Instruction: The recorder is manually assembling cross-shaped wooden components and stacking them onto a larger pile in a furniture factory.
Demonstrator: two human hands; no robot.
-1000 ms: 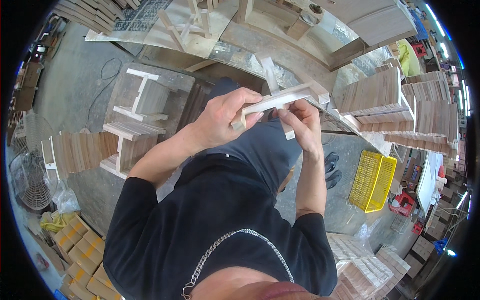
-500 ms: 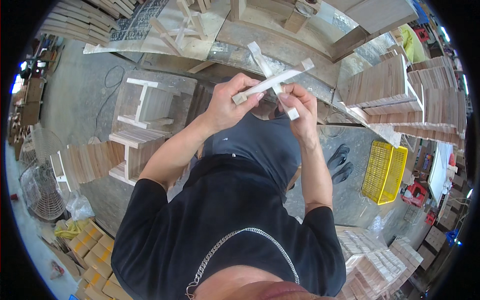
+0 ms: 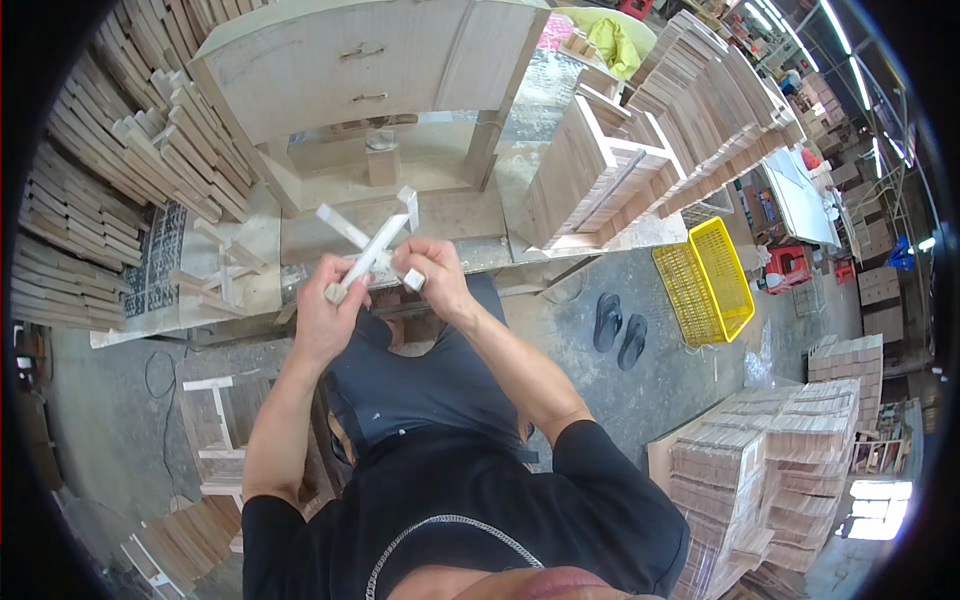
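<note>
Currently, two bare hands hold a pale wooden cross (image 3: pixel 378 250) in front of the lap, above the front edge of a workbench (image 3: pixel 460 225). The left hand (image 3: pixel 328 310) grips the near end of one bar, its square tip facing the viewer. The right hand (image 3: pixel 435 275) is curled around the other bar, whose end pokes out below the fingers. The far arms point away toward the bench, and a short piece sits across the tip of the right one. Compared with half a second ago, the view has turned, so that a cabinet (image 3: pixel 330 80) with two handles shows more fully, and the left-hand bar slopes more steeply. Both hands have kept their hold, which suggests that the cross is being turned or adjusted between them rather than put down. On the left of the bench stand rows of slats (image 3: pixel 180 140), with a small frame (image 3: pixel 240 254) beside them; on the right is a stack of boards (image 3: pixel 575 180). On the floor to the right are dark slippers (image 3: pixel 607 322) and a yellow basket (image 3: pixel 678 285). No brand, label or writing is legible; a speckled dark patch (image 3: pixel 160 245) on the bench is too indistinct to tell.
</note>
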